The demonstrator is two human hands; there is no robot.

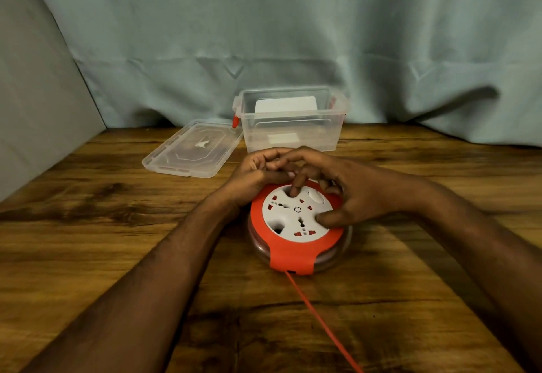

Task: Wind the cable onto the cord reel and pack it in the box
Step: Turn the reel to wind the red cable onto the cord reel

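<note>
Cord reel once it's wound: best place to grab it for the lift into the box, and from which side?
Probably the round rim of the cord reel, from above, fingers spanning opposite left and right edges. It lies flat on the table, socket face up, so the sides are free. Avoid the near edge: the red cable exits there. The open box stands right behind, lid off beside it.

Makeshift home setup; wooden table (88, 255); draped cloth backdrop (264, 20)
</note>
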